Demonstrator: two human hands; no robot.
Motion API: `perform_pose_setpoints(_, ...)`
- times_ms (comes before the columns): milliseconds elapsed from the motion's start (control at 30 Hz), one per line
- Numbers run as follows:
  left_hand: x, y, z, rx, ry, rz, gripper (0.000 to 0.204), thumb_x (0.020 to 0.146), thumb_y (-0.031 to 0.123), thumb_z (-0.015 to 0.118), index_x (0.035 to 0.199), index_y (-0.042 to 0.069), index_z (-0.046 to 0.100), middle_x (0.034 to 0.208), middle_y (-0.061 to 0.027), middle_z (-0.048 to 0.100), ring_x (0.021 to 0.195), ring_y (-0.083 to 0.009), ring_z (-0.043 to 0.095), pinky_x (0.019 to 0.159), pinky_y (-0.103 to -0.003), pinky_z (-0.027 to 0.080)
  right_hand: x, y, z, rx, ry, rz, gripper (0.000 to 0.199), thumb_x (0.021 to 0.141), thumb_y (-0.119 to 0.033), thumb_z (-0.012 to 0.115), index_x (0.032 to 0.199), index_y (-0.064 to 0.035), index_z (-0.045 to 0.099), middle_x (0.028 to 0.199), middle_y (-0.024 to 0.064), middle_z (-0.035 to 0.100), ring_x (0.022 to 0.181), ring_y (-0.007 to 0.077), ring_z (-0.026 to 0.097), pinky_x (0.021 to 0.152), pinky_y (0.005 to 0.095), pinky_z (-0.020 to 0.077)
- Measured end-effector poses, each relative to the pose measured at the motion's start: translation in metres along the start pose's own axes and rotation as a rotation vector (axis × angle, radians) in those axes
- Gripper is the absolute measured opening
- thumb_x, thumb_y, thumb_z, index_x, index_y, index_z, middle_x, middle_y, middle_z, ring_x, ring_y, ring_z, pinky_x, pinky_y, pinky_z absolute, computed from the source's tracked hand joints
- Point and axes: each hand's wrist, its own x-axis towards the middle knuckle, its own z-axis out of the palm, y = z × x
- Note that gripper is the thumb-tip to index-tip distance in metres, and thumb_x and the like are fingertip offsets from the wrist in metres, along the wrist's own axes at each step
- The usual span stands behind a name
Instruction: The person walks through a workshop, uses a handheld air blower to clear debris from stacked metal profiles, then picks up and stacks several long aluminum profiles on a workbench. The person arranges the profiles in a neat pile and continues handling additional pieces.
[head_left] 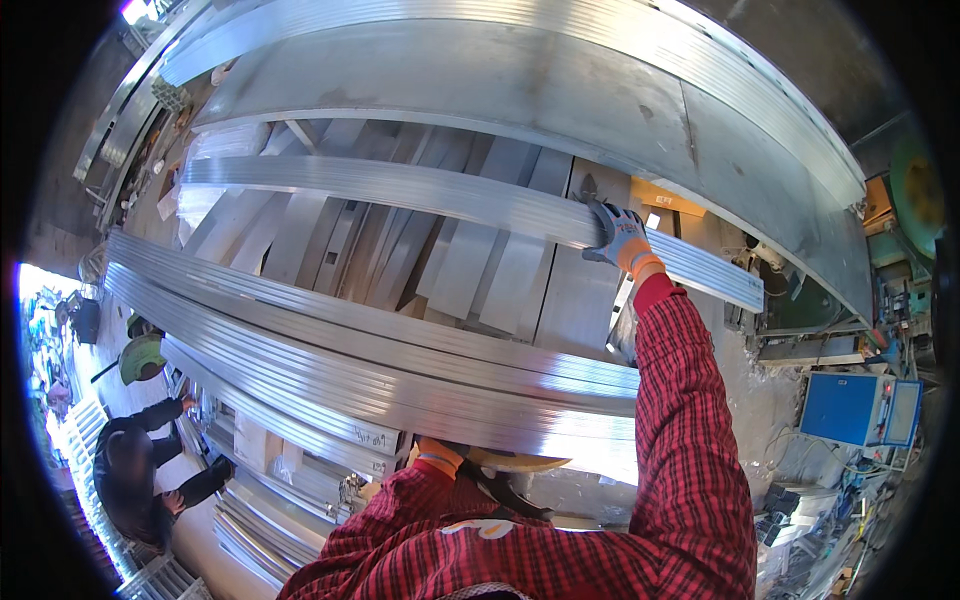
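Aluminium profile [440,195] | right hand [620,237] grips it | left hand [437,455] mostly hidden, grip unclear

- the long profile [430,195] under the right hand [618,235] is bare metal, ribbed, with a soft matt shine.
- the stacked profiles [380,375] in front are metal too, more glossy.
- the glove is knitted cloth, grey and orange.
- the sleeve [690,420] is woven checked cloth, matt.
- the big sheet [560,85] is dull grey metal.
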Motion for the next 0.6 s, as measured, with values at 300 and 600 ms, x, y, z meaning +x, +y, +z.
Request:
perform_pose_setpoints(300,0.002,0.022,-0.022,0.333,-0.019,0.116,0.041,0.095,0.034,0.045,0.124,0.009,0.057,0.124,-0.0131,0.059,0.115,-0.0306,0.054,0.101,-0.042,0.041,0.027,0.004,0.024,-0.066,-0.110,0.159,0.104,0.061,-0.058,0.079,0.147,-0.0229,0.032,0.147,0.0131,0.038,0.136,0.0353,0.035,0.114,0.0464,0.0271)
perform_pose_setpoints(600,0.009,0.034,-0.031,0.505,-0.010,0.207,0.039,0.093,0.035,0.047,0.121,0.009,0.059,0.119,-0.0139,0.061,0.111,-0.0314,0.057,0.098,-0.043,0.043,0.025,-0.011,0.011,-0.105,-0.144,0.191,0.103,0.066,-0.060,0.074,0.150,-0.0196,0.030,0.152,0.0149,0.031,0.141,0.0375,0.027,0.114,0.0527,0.0234)
